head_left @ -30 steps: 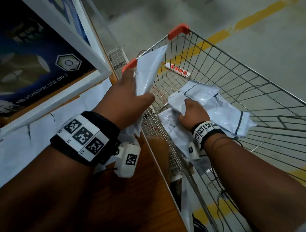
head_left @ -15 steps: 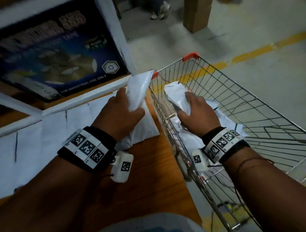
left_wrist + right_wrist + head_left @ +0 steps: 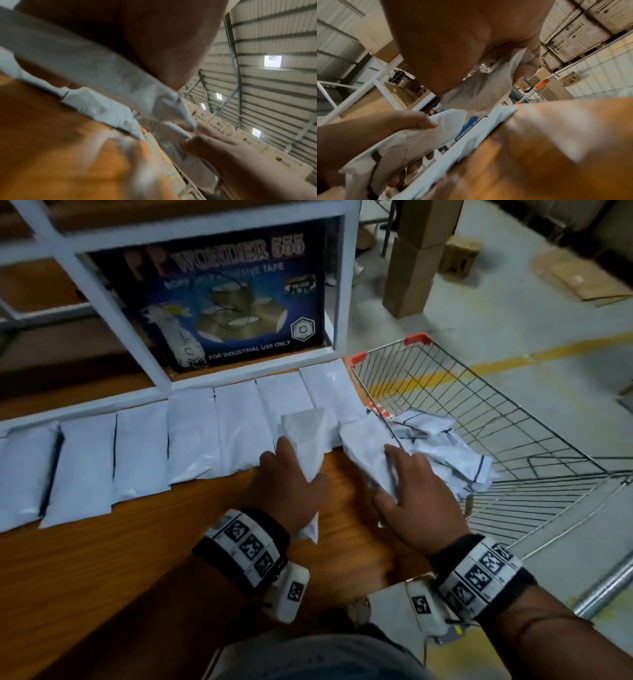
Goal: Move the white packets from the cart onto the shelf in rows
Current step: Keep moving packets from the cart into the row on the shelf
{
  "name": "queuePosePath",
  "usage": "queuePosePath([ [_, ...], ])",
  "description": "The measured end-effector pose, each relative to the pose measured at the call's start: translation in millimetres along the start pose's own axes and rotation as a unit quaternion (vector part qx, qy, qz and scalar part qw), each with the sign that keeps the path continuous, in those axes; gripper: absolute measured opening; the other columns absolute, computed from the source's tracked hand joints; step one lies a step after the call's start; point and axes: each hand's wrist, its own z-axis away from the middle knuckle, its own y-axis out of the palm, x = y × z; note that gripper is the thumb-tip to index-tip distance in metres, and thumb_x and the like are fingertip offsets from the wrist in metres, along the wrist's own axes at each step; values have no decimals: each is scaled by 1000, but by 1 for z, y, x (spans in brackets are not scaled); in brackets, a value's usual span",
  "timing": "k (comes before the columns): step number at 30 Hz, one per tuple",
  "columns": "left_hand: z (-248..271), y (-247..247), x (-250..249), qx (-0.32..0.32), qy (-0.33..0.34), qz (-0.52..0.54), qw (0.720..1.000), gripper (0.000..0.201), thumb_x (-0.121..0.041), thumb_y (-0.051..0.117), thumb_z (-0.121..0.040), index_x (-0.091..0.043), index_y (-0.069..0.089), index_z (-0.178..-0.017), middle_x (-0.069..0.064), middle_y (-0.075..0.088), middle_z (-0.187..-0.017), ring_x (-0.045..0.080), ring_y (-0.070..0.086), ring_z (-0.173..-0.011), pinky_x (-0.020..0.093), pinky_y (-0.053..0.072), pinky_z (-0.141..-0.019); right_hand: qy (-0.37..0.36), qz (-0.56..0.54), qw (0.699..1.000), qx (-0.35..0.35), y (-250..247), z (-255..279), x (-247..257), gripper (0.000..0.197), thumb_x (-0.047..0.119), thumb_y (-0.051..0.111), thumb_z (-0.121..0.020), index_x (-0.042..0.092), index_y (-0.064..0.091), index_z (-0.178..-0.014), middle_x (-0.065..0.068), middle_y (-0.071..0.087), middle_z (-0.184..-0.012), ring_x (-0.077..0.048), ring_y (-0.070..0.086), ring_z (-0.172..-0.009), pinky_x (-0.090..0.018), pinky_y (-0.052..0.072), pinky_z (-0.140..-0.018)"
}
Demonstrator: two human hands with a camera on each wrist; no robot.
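Note:
My left hand (image 3: pixel 291 470) grips a folded white packet (image 3: pixel 306 440) over the wooden shelf (image 3: pixel 102 559), just in front of the row's right end. My right hand (image 3: pixel 407 484) grips a second crumpled white packet (image 3: pixel 364 450) at the shelf's right edge, beside the wire cart (image 3: pixel 513 440). Several white packets (image 3: pixel 191 436) lie flat side by side in a row along the shelf's back. More crumpled packets (image 3: pixel 445 446) lie in the cart. In the right wrist view the right hand's packet (image 3: pixel 481 92) hangs from the palm, and the left hand's packet (image 3: pixel 412 136) shows with fingers curled under it.
A blue tape box (image 3: pixel 233 299) stands behind the white shelf frame (image 3: pixel 339 285). Cardboard boxes (image 3: pixel 414 258) stand on the concrete floor beyond the cart. The cart's rim with red corner caps (image 3: pixel 416 338) sits right against the shelf's right edge.
Both hands have come back from the cart onto the shelf, each carrying a packet. The right hand has lifted its packet out of the cart to the shelf's edge.

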Motion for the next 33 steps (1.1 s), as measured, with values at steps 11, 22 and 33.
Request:
queuePosePath([
  [11, 36, -7, 29, 16, 60, -18, 998, 96, -61, 60, -96, -14, 15, -167, 23, 43, -151, 46, 58, -130, 53, 53, -106, 8, 24, 999, -41, 17, 44, 37, 69, 50, 64, -95, 25, 42, -155, -11, 52, -133, -38, 63, -114, -43, 53, -88],
  [22, -83, -44, -12, -45, -32, 20, 998, 84, -58, 62, -96, -12, 34, -161, 21, 45, -154, 44, 59, -134, 49, 53, -101, 3, 80, 997, 5, 8, -99, 65, 57, 56, 59, -98, 31, 41, -146, -12, 48, -134, -40, 65, -109, -48, 57, -91],
  [33, -168, -1, -42, -80, -109, -17, 991, 84, -66, 60, -96, -10, 41, -155, 21, 48, -148, 45, 57, -134, 52, 52, -104, -59, 72, 995, 44, 38, -209, 42, 62, 63, 55, -95, 29, 39, -144, -16, 49, -136, -43, 67, -101, -46, 58, -82],
])
